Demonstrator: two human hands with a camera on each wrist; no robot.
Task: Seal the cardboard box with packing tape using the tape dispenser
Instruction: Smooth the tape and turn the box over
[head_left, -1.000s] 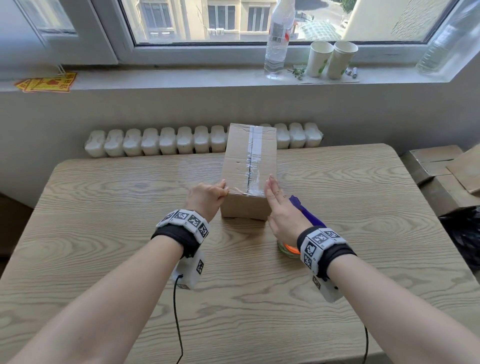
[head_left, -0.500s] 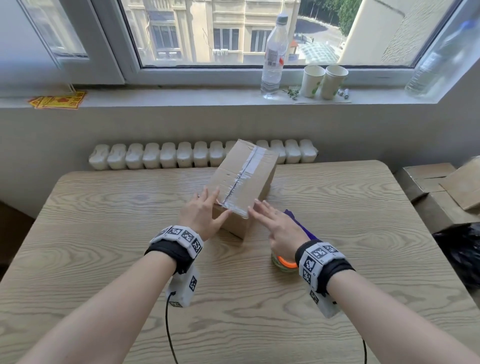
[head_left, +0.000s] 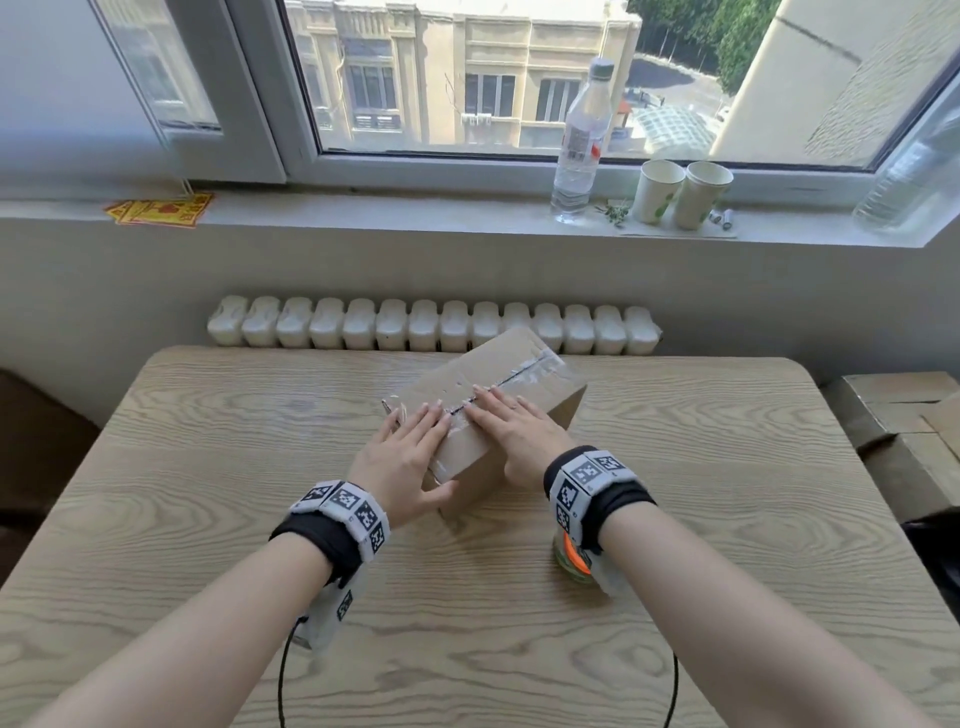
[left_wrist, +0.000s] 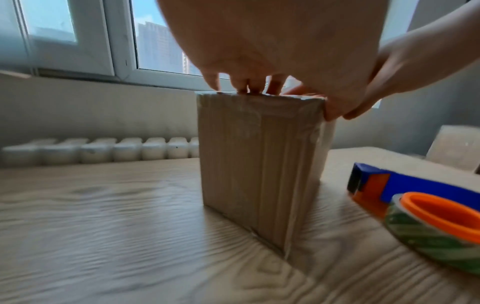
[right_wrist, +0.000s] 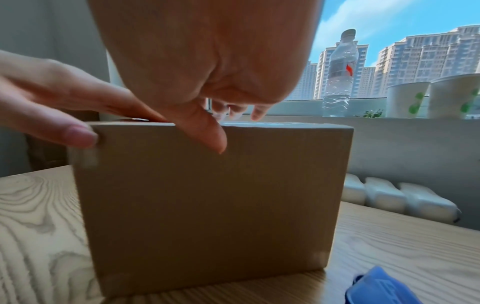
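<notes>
On windowsill: clear plastic bottle (head_left: 581, 140) upright, two paper cups (head_left: 681, 193) touching just right of it, yellow-red leaflets (head_left: 160, 209) at left end. White radiator (head_left: 431, 329) beyond table's far edge.

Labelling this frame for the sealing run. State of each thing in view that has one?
cardboard box: shut, clear tape along top seam, turned askew on the table
left hand: flat on box top, thumb down the near side
right hand: flat on the taped seam
tape dispenser: lying on table beside box, unheld
water bottle: upright, capped, on sill
paper cups: upright, side by side
</notes>
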